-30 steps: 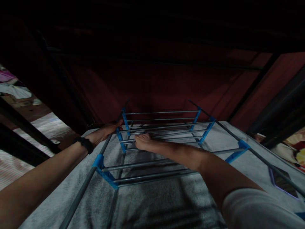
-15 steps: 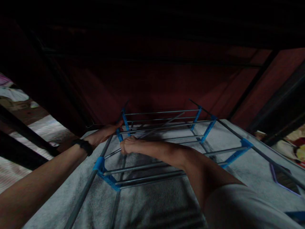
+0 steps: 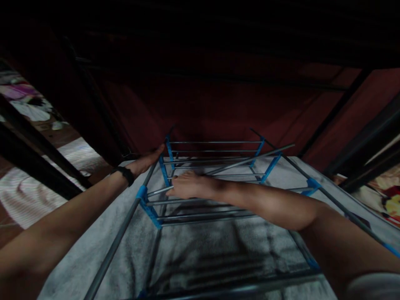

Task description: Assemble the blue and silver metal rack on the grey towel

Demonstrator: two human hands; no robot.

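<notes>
A rack of grey metal tubes with blue plastic connectors [image 3: 150, 210] lies on a grey cloth surface. My right hand [image 3: 189, 185] is closed around a loose metal tube [image 3: 246, 161]. The tube slants across the rack, its left end at a blue connector on the left side and its right end raised free. My left hand [image 3: 146, 161], with a black band at the wrist, is at the rack's left long tube [image 3: 120, 237], by another blue connector [image 3: 163, 170]. Its fingers appear wrapped there, though partly hidden.
A dark red wall [image 3: 203, 108] stands behind the rack. Black posts [image 3: 34, 166] rise at both sides. The grey cloth [image 3: 206, 246] lies under the rack. Beyond the posts are a pale striped cloth [image 3: 28, 191] on the left and colourful fabric [image 3: 392, 202] on the right.
My right hand has moved slightly right with the loose tube, whose free end now reaches farther right. My left hand remains by the left connector. The view has shifted, showing more rack near me.
</notes>
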